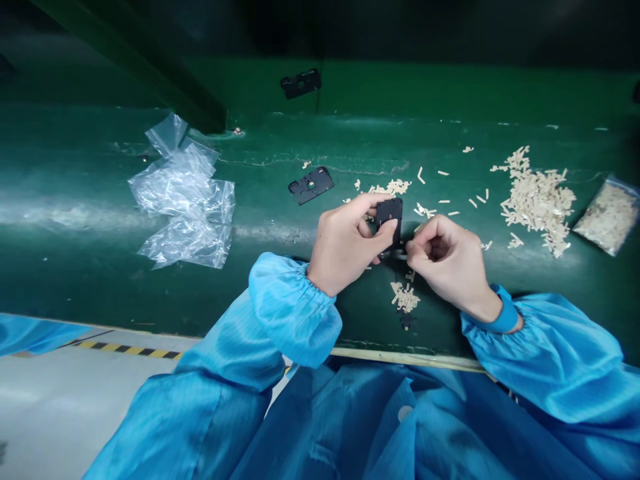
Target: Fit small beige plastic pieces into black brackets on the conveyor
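Note:
My left hand [345,243] is closed around a small black plastic part [389,215], held upright above the green belt [75,253]. My right hand [447,263] is pinched shut against the lower right edge of that part; what its fingertips hold is too small to name. Below the hands lies a small heap of cream-coloured strips [405,297]. Both arms are in blue sleeves.
Another black part [311,185] lies on the belt beyond my left hand, and a third black part [301,83] sits on the far ledge. A large pile of strips [537,200] and a filled bag [607,215] are at right. Empty clear bags [185,200] lie at left.

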Motion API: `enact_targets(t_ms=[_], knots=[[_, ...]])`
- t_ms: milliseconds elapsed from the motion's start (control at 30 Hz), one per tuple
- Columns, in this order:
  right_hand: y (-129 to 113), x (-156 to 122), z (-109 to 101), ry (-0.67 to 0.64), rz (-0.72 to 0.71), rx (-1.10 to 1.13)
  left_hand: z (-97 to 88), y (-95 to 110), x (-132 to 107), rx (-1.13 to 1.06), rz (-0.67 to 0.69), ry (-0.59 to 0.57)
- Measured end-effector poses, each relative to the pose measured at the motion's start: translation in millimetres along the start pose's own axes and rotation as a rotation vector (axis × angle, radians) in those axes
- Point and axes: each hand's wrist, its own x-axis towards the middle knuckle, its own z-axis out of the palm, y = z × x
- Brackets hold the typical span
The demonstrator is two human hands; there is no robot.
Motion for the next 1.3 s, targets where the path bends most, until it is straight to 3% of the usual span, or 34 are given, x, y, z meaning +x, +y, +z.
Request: enact_targets(t_ms=[367, 767, 1300], knots=[[-4, -1, 3, 0.045, -0.079, -0.127, 0.8, 1, -1, 0.012, 0.004, 0.013], [-1, 1, 0, -0.049, 0.066, 0.068, 0.3, 1, 0, -0.011, 0.000, 0.007], [-11, 7, -4, -0.079, 0.130, 0.198, 0.5, -4, 2, -0.117, 0.024, -0.006]])
